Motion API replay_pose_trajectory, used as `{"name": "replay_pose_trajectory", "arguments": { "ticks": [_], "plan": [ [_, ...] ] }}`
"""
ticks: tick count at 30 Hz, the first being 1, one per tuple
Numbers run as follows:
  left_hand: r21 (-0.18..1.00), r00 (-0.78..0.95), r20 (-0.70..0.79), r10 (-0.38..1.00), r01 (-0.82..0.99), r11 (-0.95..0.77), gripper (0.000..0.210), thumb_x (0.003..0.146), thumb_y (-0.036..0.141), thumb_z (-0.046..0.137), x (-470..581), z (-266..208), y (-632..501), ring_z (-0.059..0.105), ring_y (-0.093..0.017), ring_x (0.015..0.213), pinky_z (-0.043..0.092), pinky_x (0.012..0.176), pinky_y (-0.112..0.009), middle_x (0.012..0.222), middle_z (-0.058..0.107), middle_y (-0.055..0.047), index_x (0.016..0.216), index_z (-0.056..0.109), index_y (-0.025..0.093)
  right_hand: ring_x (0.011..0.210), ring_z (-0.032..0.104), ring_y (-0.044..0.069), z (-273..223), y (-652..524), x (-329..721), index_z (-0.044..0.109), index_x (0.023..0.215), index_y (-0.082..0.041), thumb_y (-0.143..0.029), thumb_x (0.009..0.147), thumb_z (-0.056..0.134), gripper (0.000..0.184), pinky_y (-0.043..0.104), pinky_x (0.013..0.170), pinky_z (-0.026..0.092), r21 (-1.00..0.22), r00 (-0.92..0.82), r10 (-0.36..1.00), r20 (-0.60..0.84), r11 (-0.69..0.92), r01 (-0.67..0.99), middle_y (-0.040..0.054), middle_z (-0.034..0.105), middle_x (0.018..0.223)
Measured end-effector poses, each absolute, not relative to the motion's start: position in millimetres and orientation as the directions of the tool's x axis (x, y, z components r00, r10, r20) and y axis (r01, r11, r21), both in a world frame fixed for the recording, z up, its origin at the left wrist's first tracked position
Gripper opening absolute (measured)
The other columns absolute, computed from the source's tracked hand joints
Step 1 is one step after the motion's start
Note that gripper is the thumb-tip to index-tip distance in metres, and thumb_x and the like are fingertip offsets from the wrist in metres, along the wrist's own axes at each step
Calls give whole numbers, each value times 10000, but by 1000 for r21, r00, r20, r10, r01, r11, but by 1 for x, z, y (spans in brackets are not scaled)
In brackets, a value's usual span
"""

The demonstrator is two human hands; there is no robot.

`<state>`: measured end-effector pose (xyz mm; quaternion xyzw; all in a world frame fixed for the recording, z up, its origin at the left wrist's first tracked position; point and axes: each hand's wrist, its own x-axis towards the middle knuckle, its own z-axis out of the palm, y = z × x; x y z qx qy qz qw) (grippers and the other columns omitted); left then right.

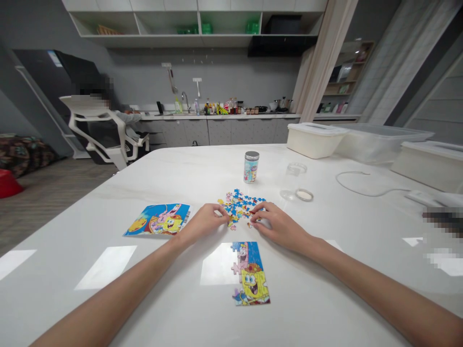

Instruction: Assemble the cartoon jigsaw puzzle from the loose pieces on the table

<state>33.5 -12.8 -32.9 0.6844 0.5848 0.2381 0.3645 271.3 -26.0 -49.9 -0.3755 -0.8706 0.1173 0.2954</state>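
A loose heap of jigsaw puzzle pieces (238,205), mostly blue with some yellow and pink, lies between my hands on the white table. At the heap's left front edge, my left hand (210,219) has thumb and forefinger pinched on a small yellowish piece. My right hand (273,222) is curled at the right side, its fingertips closed round a small piece. Nearer to me lies a joined puzzle section (251,274) showing a yellow cartoon sponge and a pink starfish; its left edge is jagged. A creased picture sheet (159,219) with similar characters rests beside my left hand.
Behind the heap stands a printed tin (251,167) with a metal lid. To its right are a clear jar (293,180) and a round lid (304,194). Storage boxes (314,140) and a white cable (361,193) occupy the right side. A person sits on a white chair (97,127) far left.
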Motion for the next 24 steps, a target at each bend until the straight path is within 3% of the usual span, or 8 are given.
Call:
{"name": "replay_pose_trajectory", "arguments": {
  "ticks": [9,15,24],
  "plan": [
    [778,199,-95,975,626,-52,228,757,373,594,35,-29,-16,290,-82,367,204,438,-235,419,446,75,747,680,162,1047,579,222,-49,-26,272,651,896,-219,-147,854,593,101,433,938,472,-428,-545,724,423,690,584,76,604,1077],
    [766,225,-96,970,639,-72,213,748,343,591,33,-33,-12,297,-71,363,208,439,-234,461,499,66,773,707,167,1046,573,230,-47,-26,272,615,860,-220,-139,838,604,85,429,927,474,-444,-548,723,420,691,570,72,602,1060],
    [778,243,-94,966,623,-81,190,733,319,614,33,-34,-13,280,-67,369,217,450,-222,425,455,76,786,695,156,1018,569,220,-45,-29,271,585,826,-216,-100,825,583,116,407,906,468,-459,-552,719,424,695,553,70,593,1048]
  ]
}}
